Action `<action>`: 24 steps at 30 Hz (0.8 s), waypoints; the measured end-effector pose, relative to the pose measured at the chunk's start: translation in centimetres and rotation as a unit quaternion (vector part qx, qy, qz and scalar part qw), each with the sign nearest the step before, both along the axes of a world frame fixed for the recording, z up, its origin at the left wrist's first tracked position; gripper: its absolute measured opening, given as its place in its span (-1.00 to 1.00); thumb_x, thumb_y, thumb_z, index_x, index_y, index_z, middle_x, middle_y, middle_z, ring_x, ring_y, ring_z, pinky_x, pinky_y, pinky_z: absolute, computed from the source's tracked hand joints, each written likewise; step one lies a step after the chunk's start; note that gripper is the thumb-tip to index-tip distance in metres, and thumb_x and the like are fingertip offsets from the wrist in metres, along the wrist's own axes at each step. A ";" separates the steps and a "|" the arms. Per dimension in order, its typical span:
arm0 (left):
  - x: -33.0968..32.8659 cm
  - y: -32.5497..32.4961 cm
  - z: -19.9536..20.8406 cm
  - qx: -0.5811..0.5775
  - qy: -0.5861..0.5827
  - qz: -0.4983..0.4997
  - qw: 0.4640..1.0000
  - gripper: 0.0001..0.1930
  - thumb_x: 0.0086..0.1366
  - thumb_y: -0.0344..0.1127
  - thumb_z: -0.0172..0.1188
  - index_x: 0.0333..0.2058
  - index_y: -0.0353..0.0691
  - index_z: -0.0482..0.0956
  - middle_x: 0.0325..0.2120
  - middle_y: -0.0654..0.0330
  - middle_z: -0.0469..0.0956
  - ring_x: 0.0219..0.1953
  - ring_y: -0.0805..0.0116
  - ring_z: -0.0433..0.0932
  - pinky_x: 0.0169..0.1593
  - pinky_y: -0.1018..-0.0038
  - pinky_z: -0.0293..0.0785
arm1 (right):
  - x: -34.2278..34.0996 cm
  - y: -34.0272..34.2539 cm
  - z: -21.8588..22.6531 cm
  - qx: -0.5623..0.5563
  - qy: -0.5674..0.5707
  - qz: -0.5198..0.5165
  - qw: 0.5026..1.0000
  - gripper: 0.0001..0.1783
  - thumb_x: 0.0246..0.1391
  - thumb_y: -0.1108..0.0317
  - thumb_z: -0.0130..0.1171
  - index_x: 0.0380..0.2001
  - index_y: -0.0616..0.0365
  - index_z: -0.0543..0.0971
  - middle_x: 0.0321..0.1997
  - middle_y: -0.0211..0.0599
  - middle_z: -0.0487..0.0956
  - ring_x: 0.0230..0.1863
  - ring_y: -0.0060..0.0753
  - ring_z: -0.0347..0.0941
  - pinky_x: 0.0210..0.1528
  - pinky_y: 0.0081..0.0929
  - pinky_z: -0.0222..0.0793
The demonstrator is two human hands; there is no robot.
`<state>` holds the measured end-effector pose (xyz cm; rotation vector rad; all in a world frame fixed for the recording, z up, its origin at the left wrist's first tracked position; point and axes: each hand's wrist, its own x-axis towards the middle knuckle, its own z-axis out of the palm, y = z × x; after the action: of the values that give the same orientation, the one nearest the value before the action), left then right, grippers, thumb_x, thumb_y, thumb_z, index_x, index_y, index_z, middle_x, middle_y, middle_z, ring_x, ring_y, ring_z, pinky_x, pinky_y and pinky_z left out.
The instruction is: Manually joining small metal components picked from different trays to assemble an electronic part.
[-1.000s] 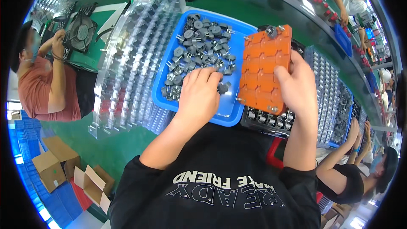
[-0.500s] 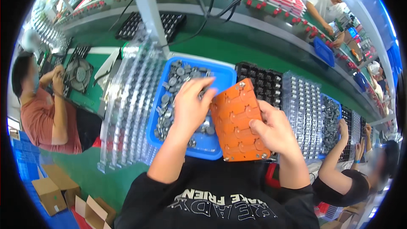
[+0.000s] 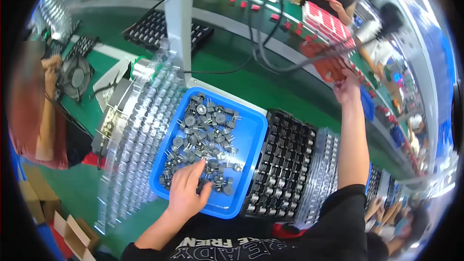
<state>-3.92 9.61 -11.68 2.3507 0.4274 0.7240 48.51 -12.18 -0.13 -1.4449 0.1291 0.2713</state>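
Note:
My left hand (image 3: 187, 189) reaches into the near part of a blue tray (image 3: 251, 152), palm down. Its thumb and index finger stand apart over a pile of small dark round parts (image 3: 198, 137) with metal pins. One dark part shows in the gap between them; whether it is touched cannot be made out. At the upper right, my right hand (image 3: 347, 87) is stretched far out and grips the near end of an orange plate (image 3: 325, 63). The plate is over the far conveyor, partly behind dark cables and blurred.
Clear plastic trays (image 3: 140, 135) are stacked left of the blue tray; a black tray of parts (image 3: 282, 164) stands right. A metal post (image 3: 179, 24) rises beyond, with cables (image 3: 261, 43) hanging close to my right arm. Co-workers sit on both sides and across the conveyor.
My right hand has carried the orange plate from above the blue tray to the far upper right. The left hand has come down from beside the plate into the tray. The view has shifted.

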 end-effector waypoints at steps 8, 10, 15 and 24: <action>0.8 0.4 1.1 0.039 0.026 -0.061 0.997 -0.38 0.01 -0.36 0.43 0.11 -0.25 0.54 -0.01 0.08 0.60 -0.06 0.09 0.56 0.05 0.20 0.45 | 18.9 2.3 -13.0 0.178 -0.022 0.015 0.984 -0.83 0.28 0.53 0.05 -0.14 0.18 0.59 -0.38 -0.31 0.59 -0.48 -0.53 0.48 -0.40 -0.62 0.59; 0.4 0.5 0.6 0.050 0.066 -0.038 0.996 -0.35 -0.01 -0.32 0.44 0.12 -0.26 0.52 -0.02 0.08 0.60 -0.08 0.07 0.57 0.05 0.15 0.44 | 21.0 5.4 -16.3 0.189 -0.003 -0.039 0.981 -0.80 0.29 0.49 0.05 -0.06 0.14 0.57 -0.20 -0.30 0.61 -0.30 -0.50 0.51 -0.26 -0.49 0.59; 0.8 0.0 0.2 0.023 0.075 -0.011 0.997 -0.37 -0.02 -0.28 0.45 0.10 -0.21 0.55 -0.03 0.13 0.61 -0.10 0.10 0.56 0.06 0.13 0.43 | 20.9 8.9 -17.6 0.156 -0.048 -0.073 0.984 -0.63 0.32 0.55 0.03 0.11 -0.11 0.51 0.01 -0.36 0.61 -0.05 -0.37 0.57 0.06 -0.31 0.55; 0.7 1.0 2.2 0.055 0.086 -0.029 0.994 -0.36 -0.07 -0.31 0.49 0.07 -0.22 0.56 -0.06 0.12 0.60 -0.14 0.07 0.55 0.00 0.11 0.41 | 21.3 11.5 -16.1 0.268 -0.012 0.015 0.963 -0.76 0.31 0.49 0.09 0.03 0.12 0.49 -0.06 -0.31 0.59 -0.09 -0.29 0.51 0.08 -0.19 0.50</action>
<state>-3.25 10.61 -9.51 2.5295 0.4001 0.5317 69.79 -0.65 -16.27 -0.9112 0.0101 0.2862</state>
